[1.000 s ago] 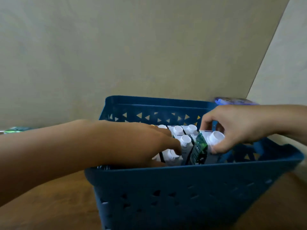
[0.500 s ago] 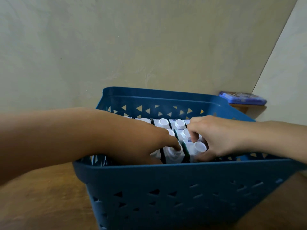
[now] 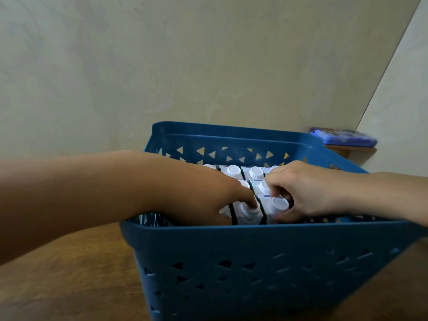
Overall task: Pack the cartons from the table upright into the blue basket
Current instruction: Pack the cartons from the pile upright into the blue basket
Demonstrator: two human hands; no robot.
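The right hand (image 3: 308,193) pinches the nearest carton (image 3: 276,206) upright by its cap, inside the blue basket (image 3: 254,258); the left hand (image 3: 203,195), beside it, presses a fingertip on the neighbour carton (image 3: 247,212).

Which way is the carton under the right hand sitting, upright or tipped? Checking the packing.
Upright: the carton shows its white cap on top, level with its neighbours.

A flat blue tin (image 3: 343,136) lies on a small wooden shelf (image 3: 349,150) at the right. A beige wall (image 3: 162,66) stands behind the brown wooden desk (image 3: 69,279).
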